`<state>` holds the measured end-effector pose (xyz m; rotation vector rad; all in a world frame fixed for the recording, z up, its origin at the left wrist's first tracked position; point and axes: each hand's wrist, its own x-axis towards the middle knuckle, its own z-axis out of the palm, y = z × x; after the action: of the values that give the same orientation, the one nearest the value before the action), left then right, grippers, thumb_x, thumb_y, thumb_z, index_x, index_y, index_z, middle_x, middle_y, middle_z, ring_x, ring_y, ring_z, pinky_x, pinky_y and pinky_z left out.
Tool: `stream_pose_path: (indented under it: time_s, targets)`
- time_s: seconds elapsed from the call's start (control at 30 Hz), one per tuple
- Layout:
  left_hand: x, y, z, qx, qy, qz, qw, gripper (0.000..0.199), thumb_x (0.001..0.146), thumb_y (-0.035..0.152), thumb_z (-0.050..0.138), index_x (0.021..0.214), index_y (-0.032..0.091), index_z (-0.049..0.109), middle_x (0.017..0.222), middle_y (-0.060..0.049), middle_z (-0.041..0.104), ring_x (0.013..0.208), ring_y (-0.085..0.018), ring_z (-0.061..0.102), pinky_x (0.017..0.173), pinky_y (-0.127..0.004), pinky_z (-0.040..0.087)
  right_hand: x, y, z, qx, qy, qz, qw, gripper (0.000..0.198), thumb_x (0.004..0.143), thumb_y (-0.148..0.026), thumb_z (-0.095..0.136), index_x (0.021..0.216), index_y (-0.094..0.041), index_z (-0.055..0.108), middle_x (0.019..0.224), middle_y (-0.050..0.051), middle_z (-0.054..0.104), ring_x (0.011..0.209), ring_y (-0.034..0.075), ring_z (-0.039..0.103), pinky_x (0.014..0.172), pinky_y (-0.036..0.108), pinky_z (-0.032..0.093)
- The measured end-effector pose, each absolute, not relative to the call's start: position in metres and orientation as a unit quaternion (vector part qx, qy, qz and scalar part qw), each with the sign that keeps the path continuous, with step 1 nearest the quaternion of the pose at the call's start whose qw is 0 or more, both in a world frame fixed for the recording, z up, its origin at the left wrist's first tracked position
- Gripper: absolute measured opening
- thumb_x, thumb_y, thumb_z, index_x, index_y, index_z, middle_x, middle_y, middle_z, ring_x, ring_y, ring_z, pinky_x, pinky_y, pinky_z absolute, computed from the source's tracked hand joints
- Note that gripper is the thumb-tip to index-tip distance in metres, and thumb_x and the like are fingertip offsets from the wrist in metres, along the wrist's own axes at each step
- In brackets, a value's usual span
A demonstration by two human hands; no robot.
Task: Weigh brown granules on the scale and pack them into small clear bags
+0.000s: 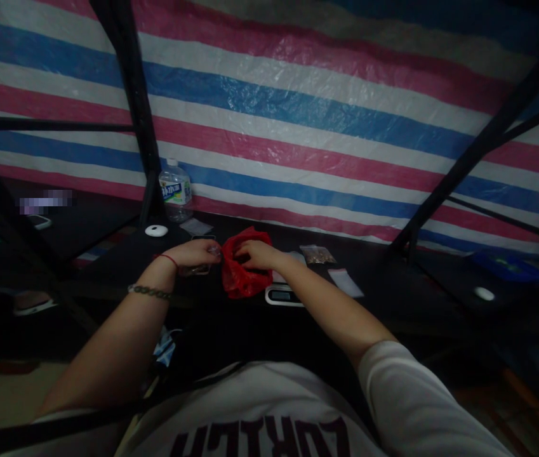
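Observation:
A red plastic bag stands with its mouth wide on the black table. My right hand reaches down into it from the right; its fingertips are partly hidden inside. Just left of the bag is my left hand, fingers closed near a small, shiny clear bit that I cannot make out. Under that hand a dark, flat item with a pale edge shows in part. A white scale with a small display sits right of the bag, partly covered by my right forearm.
Behind the scale lie a clear bag of small brown pieces and a white packet. A plastic bottle, a white oval object and a flat clear packet are at the back left. Black frame posts flank the table before a striped sheet.

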<state>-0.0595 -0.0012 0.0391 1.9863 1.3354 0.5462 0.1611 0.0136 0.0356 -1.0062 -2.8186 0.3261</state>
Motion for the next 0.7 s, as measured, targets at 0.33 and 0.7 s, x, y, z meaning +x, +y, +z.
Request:
stream_pose_path:
  time_s: [0.33, 0.7]
  targets:
    - [-0.008, -0.026, 0.062, 0.833, 0.431, 0.313, 0.147, 0.03, 0.073, 0.027, 0.054, 0.101, 0.019, 0.064, 0.094, -0.005, 0.07, 0.083, -0.02, 0.064, 0.075, -0.027, 0.048, 0.209, -0.008, 0.056, -0.436, -0.884, 0.053, 0.163, 0.036, 0.087, -0.011, 0.044, 0.117, -0.017, 0.063, 0.12, 0.009, 0.064, 0.112, 0.017, 0.056, 0.098, 0.029, 0.038]
    - [0.021, -0.025, 0.051, 0.843, 0.493, 0.189, 0.107, 0.034, 0.073, 0.022, 0.053, 0.106, 0.018, 0.062, 0.096, -0.009, 0.07, 0.084, -0.022, 0.065, 0.072, -0.026, 0.045, 0.272, -0.032, 0.031, -0.581, -0.801, 0.073, 0.12, 0.044, 0.079, -0.021, 0.062, 0.122, -0.014, 0.059, 0.12, 0.013, 0.062, 0.108, 0.022, 0.059, 0.092, 0.03, 0.043]
